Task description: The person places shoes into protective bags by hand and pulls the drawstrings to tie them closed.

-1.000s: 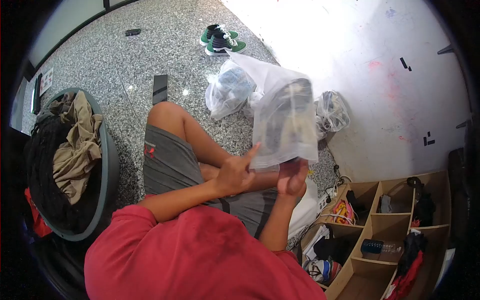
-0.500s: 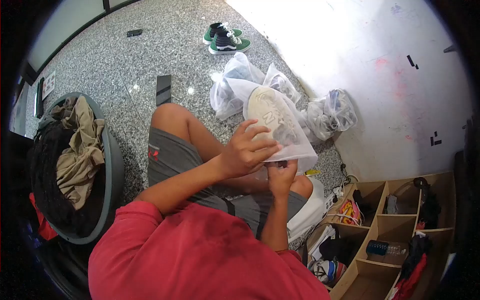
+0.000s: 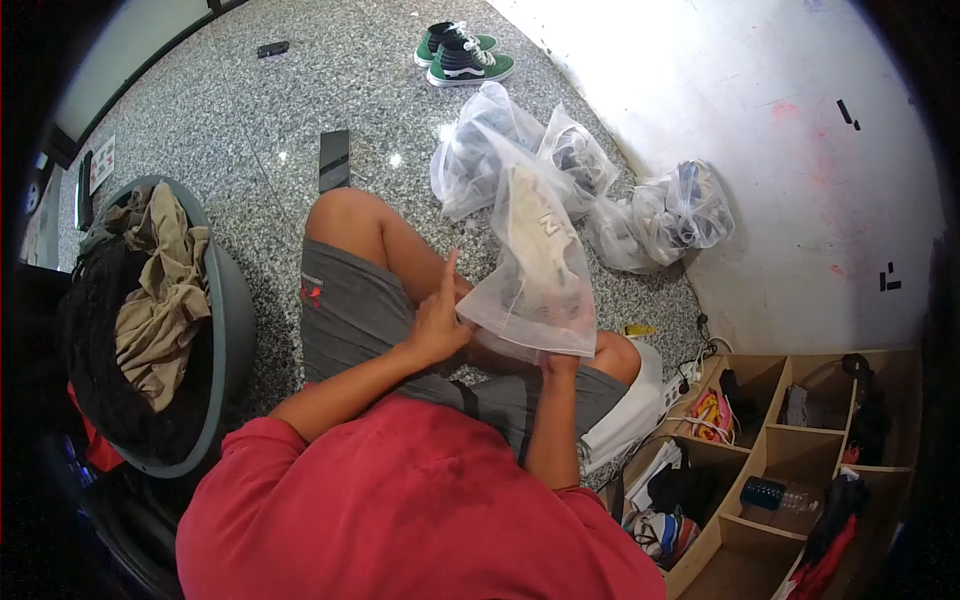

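A beige sneaker (image 3: 545, 235) with an "N" on its side is inside a white mesh bag (image 3: 515, 310) above my lap. My right hand (image 3: 568, 322) reaches through the bag's mouth and closes on the heel end of the sneaker; the mesh partly veils its fingers. At the bag's left corner my left hand (image 3: 440, 325) grips the mesh edge, with one finger pointing up. The bag's mouth faces me, and the sneaker's toe points away.
Several filled mesh bags (image 3: 480, 150) lie ahead, some by the wall. Green-black high-top shoes (image 3: 470, 65) stand beyond them. A dark phone-like slab (image 3: 335, 160) rests on the floor. To the left is a tub (image 3: 225, 320) of clothes; to the right, a wooden compartment shelf (image 3: 770, 435).
My left hand has moved off the sneaker's side, down and left to the bag's edge. The bag and sneaker have tipped lower, and my right hand is now deeper in the mesh.
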